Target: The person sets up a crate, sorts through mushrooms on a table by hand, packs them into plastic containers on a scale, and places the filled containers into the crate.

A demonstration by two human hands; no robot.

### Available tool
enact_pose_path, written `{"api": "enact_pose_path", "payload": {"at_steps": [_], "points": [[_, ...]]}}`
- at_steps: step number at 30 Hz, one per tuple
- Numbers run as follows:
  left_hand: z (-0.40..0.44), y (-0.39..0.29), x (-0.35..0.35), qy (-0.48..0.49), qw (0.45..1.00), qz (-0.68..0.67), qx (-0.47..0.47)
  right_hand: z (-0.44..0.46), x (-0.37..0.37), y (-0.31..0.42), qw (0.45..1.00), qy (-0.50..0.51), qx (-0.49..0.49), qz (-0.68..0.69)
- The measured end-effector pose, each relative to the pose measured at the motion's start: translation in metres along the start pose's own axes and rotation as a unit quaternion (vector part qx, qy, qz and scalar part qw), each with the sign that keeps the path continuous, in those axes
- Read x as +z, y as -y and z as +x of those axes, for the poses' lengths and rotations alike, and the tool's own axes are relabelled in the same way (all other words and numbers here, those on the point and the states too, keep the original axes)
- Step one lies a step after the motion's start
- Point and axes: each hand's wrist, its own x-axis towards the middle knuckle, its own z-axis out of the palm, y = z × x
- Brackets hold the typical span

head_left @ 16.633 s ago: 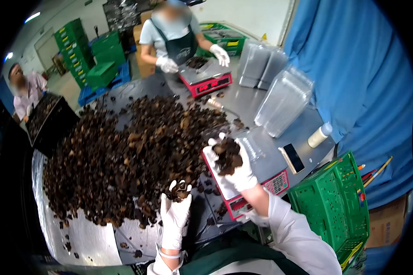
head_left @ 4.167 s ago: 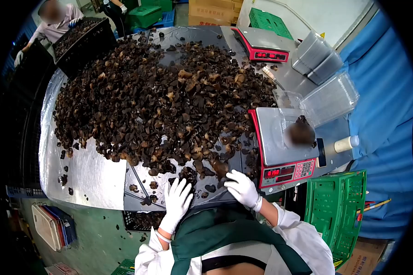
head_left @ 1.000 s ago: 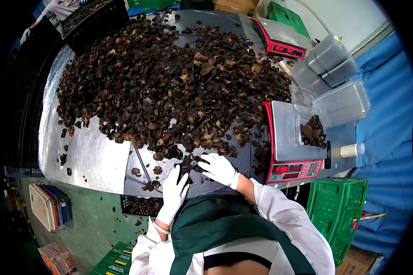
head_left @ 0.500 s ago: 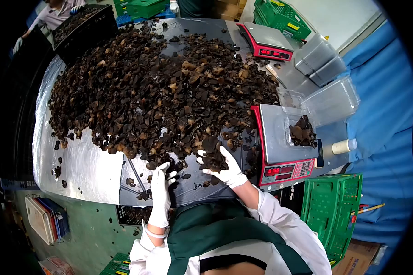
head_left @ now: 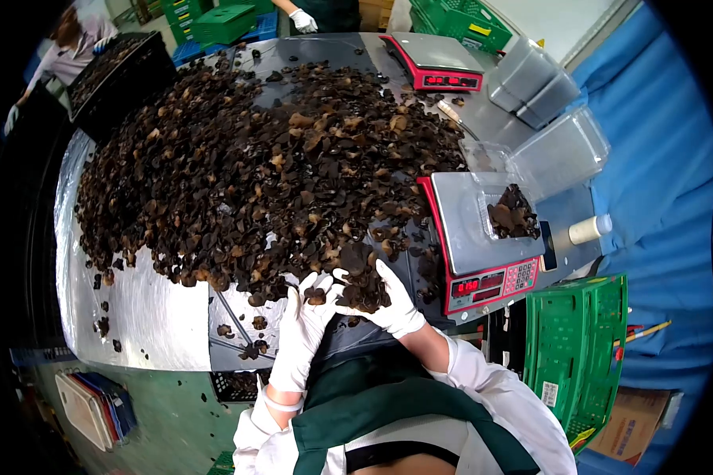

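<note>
My right hand (head_left: 398, 307), in a white glove, is curled round a clump of dark wood ear mushrooms (head_left: 364, 279) near the table's front edge. Close beside it, my gloved left hand (head_left: 306, 331) has its fingers closed on a smaller brown wood ear piece (head_left: 315, 297). Ahead of both hands spreads a large heap of wood ear mushrooms (head_left: 238, 174). To the right, a clear plastic box (head_left: 483, 207) holding some wood ears (head_left: 512, 214) rests on a red scale (head_left: 450, 229) with lit digits.
A second red scale (head_left: 440, 59) stands at the back right, near stacked clear boxes (head_left: 531, 83). A white-handled tool (head_left: 450, 111) and a phone (head_left: 547, 245) lie on the table. Green crates (head_left: 578, 348) stand at right. Co-workers are at the far side, one by a black crate (head_left: 123, 79).
My left hand has moved right and up to my right hand and now has a wood ear piece in its fingers. My right hand still holds its clump. The view has shifted slightly.
</note>
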Motion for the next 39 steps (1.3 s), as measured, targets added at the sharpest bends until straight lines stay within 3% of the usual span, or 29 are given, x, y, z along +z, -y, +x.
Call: {"api": "enact_pose_path", "payload": {"at_steps": [3, 4, 6, 8, 10, 11, 12, 15, 16, 18, 19, 20, 21, 23, 24, 26, 27, 28, 30, 32, 34, 36, 39], "points": [[0.001, 0.005, 0.007, -0.009, 0.999, 0.044, -0.002, -0.012, 0.01, 0.001, 0.989, -0.122, -0.042, -0.069], [0.003, 0.009, 0.007, -0.011, 0.998, 0.063, 0.002, -0.012, 0.001, 0.002, 0.988, -0.139, -0.042, -0.043], [0.006, 0.016, 0.01, -0.016, 0.996, 0.091, 0.007, -0.016, -0.006, 0.012, 0.977, -0.168, -0.043, -0.122], [0.011, 0.023, 0.011, -0.015, 0.986, 0.167, 0.013, -0.027, 0.009, 0.022, 0.974, -0.197, -0.075, -0.085], [0.015, 0.029, 0.02, -0.043, 0.953, 0.298, 0.043, -0.037, -0.003, 0.044, 0.987, -0.086, -0.09, -0.099], [0.017, 0.035, 0.026, -0.045, 0.935, 0.345, 0.063, -0.042, -0.003, 0.056, 0.974, -0.155, -0.114, -0.119], [0.012, 0.042, 0.042, -0.059, 0.933, 0.346, 0.082, -0.053, 0.015, 0.075, 0.976, -0.121, -0.129, -0.129], [0.027, 0.059, 0.044, -0.074, 0.959, 0.264, 0.07, -0.094, 0.039, 0.144, 0.907, -0.155, -0.251, -0.301], [0.03, 0.063, 0.054, -0.058, 0.966, 0.245, 0.062, -0.108, 0.045, 0.172, 0.879, -0.16, -0.275, -0.356], [0.019, 0.073, 0.11, -0.217, 0.883, 0.412, 0.063, -0.144, 0.07, 0.218, 0.789, -0.208, -0.28, -0.506], [0.025, 0.081, 0.096, -0.184, 0.869, 0.45, 0.095, -0.152, 0.066, 0.241, 0.724, -0.193, -0.312, -0.584], [0.03, 0.089, 0.082, -0.153, 0.851, 0.486, 0.13, -0.158, 0.058, 0.261, 0.651, -0.176, -0.341, -0.655], [0.034, 0.096, 0.074, -0.123, 0.83, 0.518, 0.165, -0.165, 0.055, 0.278, 0.502, -0.201, -0.365, -0.758], [0.033, 0.116, 0.073, -0.089, 0.775, 0.582, 0.23, -0.174, 0.042, 0.306, 0.434, -0.193, -0.339, -0.812], [0.041, 0.117, 0.059, -0.053, 0.718, 0.646, 0.251, -0.175, 0.035, 0.318, 0.401, -0.175, -0.326, -0.838], [0.042, 0.138, 0.049, -0.112, 0.787, 0.574, 0.198, -0.175, 0.022, 0.333, 0.268, -0.127, -0.188, -0.936], [0.04, 0.145, 0.051, -0.086, 0.742, 0.618, 0.244, -0.173, 0.012, 0.336, 0.259, -0.089, -0.154, -0.949], [0.038, 0.15, 0.052, -0.089, 0.74, 0.62, 0.245, -0.171, 0.007, 0.335, 0.248, -0.053, -0.161, -0.954], [0.033, 0.159, 0.057, -0.108, 0.74, 0.614, 0.253, -0.17, 0.016, 0.343, 0.248, -0.044, -0.134, -0.958], [0.028, 0.164, 0.055, -0.124, 0.74, 0.609, 0.258, -0.175, 0.025, 0.359, 0.3, -0.011, -0.172, -0.938], [0.024, 0.165, 0.049, -0.115, 0.733, 0.613, 0.273, -0.181, 0.039, 0.373, 0.435, -0.009, -0.163, -0.885], [0.018, 0.165, 0.057, -0.129, 0.728, 0.612, 0.28, -0.19, 0.068, 0.375, 0.544, -0.074, -0.104, -0.829], [0.013, 0.161, 0.073, -0.129, 0.689, 0.648, 0.299, -0.183, 0.076, 0.369, 0.653, -0.053, -0.149, -0.741]]}}
